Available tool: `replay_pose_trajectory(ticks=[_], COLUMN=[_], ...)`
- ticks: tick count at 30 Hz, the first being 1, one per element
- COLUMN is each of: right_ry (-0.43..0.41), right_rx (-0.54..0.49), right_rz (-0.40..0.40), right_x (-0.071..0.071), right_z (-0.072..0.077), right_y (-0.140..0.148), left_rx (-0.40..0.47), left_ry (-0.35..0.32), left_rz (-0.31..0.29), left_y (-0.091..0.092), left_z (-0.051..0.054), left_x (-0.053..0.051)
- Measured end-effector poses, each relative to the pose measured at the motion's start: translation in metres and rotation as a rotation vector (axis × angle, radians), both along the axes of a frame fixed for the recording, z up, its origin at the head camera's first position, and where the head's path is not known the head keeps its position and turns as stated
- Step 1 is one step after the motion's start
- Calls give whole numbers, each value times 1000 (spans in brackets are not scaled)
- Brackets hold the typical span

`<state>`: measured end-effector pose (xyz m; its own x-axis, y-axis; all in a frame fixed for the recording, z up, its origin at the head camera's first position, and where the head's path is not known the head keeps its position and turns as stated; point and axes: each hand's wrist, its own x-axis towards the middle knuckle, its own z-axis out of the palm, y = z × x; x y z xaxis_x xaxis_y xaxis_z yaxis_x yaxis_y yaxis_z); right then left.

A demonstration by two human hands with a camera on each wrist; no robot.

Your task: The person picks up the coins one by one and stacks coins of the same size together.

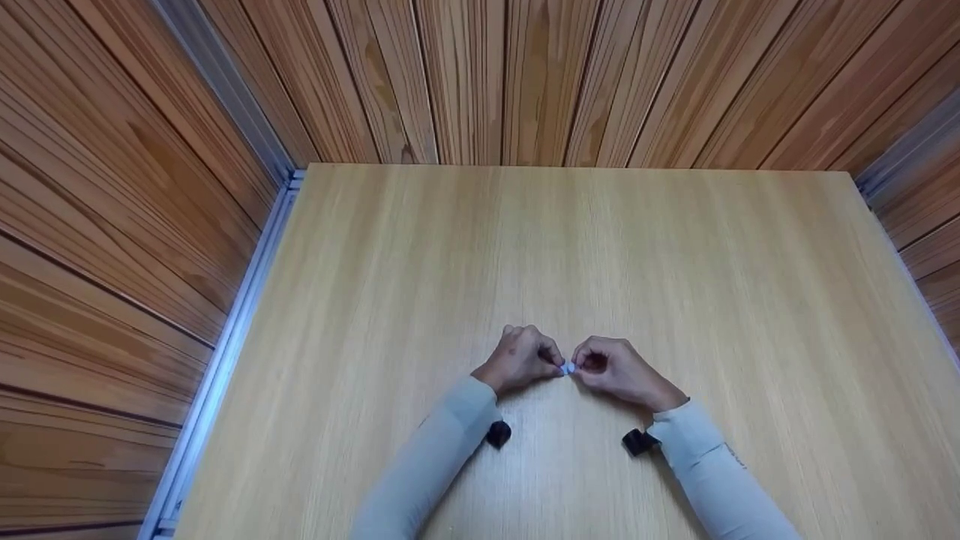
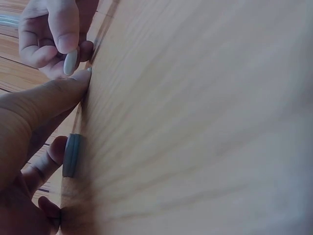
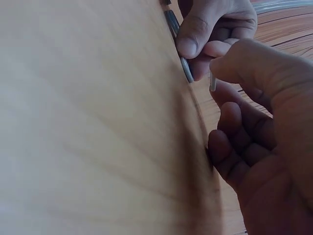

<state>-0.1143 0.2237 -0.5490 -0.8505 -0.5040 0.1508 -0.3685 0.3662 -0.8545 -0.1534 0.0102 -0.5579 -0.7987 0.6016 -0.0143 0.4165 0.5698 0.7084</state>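
Observation:
My left hand [image 1: 523, 358] and right hand [image 1: 619, 369] meet fingertip to fingertip just above the wooden table. Thumb and index finger of the right hand pinch a small white disc [image 2: 70, 62], seen nearly edge-on in the left wrist view. Between the left fingertips is a thin grey disc-like piece [image 3: 186, 71], mostly covered by the thumb. A layered grey piece [image 2: 71, 155] stands by the left hand's lower fingers; whether they hold it, I cannot tell. From the head, only tiny pale pieces [image 1: 568, 368] show between the hands.
A light wooden table [image 1: 585, 247] lies under both hands. Wood-panelled walls [image 1: 465, 82] rise behind it and at both sides. A metal rail [image 1: 225, 352] runs along the left edge. Black wrist cameras [image 1: 498, 434] hang beneath the grey sleeves [image 1: 431, 457].

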Motion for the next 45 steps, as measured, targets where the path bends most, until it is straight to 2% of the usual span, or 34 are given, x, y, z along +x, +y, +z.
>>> replay_pose_trajectory(ticks=[4,12,22,25,31,34,37,45], right_ry=[22,26,13,1,-71,-77,-83,-100], right_rx=[-14,15,39,55,93,97,105,130], right_rz=[0,-19,-47,-69,-49,-30,-28,-44], right_x=[5,0,0,1,8,9,7,-1], right_z=[9,-16,-19,-13,20,29,24,-6], right_y=[-7,-1,-1,-1,-6,-8,-8,-2], left_rx=[1,24,34,36,58,67,67,64], left_ry=[1,-9,-24,-30,-35,-33,-23,-7], left_rz=[-1,-3,5,13,27,29,27,21], left_y=[0,0,-2,-2,-1,-1,-1,-2], left_z=[-1,1,0,0,0,0,0,0], left_x=[0,0,0,0,1,1,1,2])
